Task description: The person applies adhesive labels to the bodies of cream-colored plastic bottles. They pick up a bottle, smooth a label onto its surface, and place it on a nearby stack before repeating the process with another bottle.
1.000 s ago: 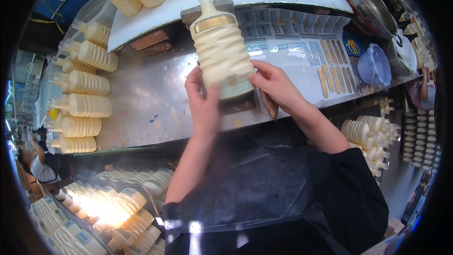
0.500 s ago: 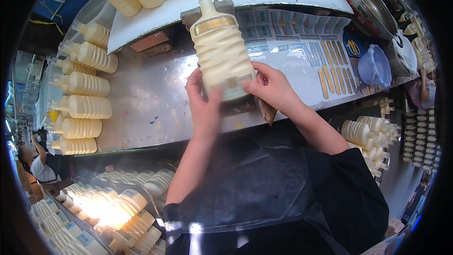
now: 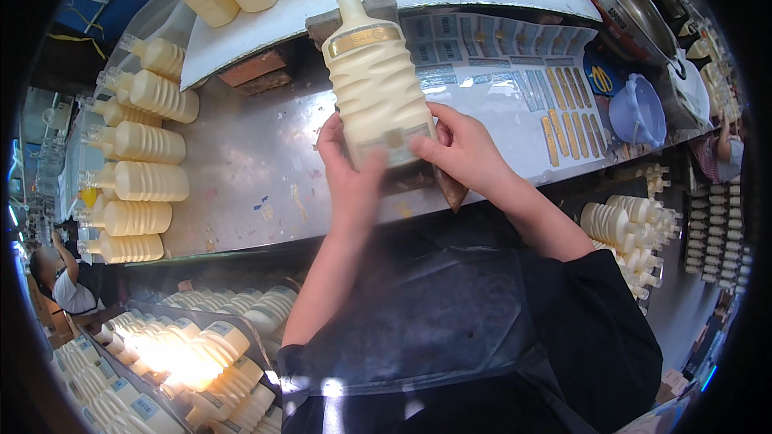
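A cream-coloured bottle point(image 3: 376, 80) with wavy ridges and a clear neck lies between my hands, its neck pointing away from me. Across its shoulder runs a gold strip label point(image 3: 366, 39). A pale blue and gold label point(image 3: 396, 138) sits near the base, partly covered by my thumbs. My left hand point(image 3: 351, 181) grips the lower left side, its thumb blurred over the label. On the lower right side, my right hand point(image 3: 465, 145) is closed round the bottle, with its thumb on the label. Beneath the neck end is a dark block point(image 3: 325, 26).
Several cream bottles point(image 3: 151, 142) lie along the table's left edge. Label sheets point(image 3: 498, 36) and gold strips point(image 3: 555, 141) are spread on the right, near a lilac bucket point(image 3: 637, 112). Stacked bottles point(image 3: 229, 341) fill the lower left. A person point(image 3: 68, 277) is far left.
Both hands keep their hold on the bottle, which appears shifted very slightly up and left, much like the rest of the view. The left thumb is blurred in both frames.
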Tool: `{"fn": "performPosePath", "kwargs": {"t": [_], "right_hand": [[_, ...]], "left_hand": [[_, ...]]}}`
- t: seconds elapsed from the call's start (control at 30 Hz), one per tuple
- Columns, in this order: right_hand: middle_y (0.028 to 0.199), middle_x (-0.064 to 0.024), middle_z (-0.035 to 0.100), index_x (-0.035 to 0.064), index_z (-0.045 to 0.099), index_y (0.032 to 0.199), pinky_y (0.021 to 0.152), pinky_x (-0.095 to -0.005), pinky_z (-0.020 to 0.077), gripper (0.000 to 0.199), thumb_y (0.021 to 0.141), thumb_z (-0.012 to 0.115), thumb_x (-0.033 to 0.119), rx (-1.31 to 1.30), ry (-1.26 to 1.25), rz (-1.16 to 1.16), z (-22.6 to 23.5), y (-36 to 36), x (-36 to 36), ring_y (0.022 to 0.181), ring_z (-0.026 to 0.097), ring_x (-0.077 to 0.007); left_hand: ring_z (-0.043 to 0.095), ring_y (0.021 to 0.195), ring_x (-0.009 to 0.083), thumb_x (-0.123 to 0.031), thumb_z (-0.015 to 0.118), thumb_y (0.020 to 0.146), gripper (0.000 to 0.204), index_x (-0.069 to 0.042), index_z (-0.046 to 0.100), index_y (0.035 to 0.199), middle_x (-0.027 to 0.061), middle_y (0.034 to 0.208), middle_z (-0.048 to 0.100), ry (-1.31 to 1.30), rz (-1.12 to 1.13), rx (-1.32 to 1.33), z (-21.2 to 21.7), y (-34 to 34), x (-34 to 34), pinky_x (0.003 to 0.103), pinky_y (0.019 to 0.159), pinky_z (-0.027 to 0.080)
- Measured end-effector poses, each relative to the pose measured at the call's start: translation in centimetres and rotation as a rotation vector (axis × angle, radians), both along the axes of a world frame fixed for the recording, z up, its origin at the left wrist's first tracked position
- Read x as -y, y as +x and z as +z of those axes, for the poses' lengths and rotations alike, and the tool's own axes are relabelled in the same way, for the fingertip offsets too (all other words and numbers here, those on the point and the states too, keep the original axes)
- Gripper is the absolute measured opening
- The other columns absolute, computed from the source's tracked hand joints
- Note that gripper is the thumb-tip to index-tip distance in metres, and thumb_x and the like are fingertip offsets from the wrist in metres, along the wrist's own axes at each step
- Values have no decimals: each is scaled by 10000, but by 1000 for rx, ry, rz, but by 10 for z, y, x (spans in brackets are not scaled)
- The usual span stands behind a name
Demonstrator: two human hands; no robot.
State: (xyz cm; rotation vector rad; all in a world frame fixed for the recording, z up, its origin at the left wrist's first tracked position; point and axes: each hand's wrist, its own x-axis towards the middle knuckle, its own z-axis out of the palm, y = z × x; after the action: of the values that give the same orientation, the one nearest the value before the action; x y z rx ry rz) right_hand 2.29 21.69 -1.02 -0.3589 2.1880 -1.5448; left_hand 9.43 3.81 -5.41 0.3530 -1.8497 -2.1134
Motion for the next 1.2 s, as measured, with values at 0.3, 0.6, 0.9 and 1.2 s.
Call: {"fn": "performPosePath", "kwargs": {"t": [0.3,0.6,0.9,1.2], "right_hand": [[734,63,460,25,615,1373,631,-221,409,593,881,800,300,-58,24,-17,-4,0,0,685,439,-45],[725,60,496,17,614,1374,611,-228,413,609,887,790,338,-12,-16,-40,-3,-4,-2,666,454,-37],[681,58,475,15,628,1348,574,-240,396,574,893,774,333,-79,101,-23,-1,-8,2,627,446,-39],[920,4,631,-17,602,1373,714,-209,441,498,993,660,300,8,-29,24,-3,-9,-3,808,523,-42]], "left_hand": [[421,1378,280,-197,740,870,796,3,293,1497,187,1452,423,-4,1,14,4,0,1,410,1165,349],[424,1367,260,-189,718,921,752,-13,281,1507,172,1454,427,44,12,7,5,-2,0,397,1163,343],[447,1318,223,-235,747,930,767,-61,288,1519,134,1414,445,45,20,11,13,-4,-4,386,1146,353],[474,1298,203,-190,595,1026,563,-57,352,1516,117,1400,479,104,5,-26,12,-2,-2,361,1128,377]]}}
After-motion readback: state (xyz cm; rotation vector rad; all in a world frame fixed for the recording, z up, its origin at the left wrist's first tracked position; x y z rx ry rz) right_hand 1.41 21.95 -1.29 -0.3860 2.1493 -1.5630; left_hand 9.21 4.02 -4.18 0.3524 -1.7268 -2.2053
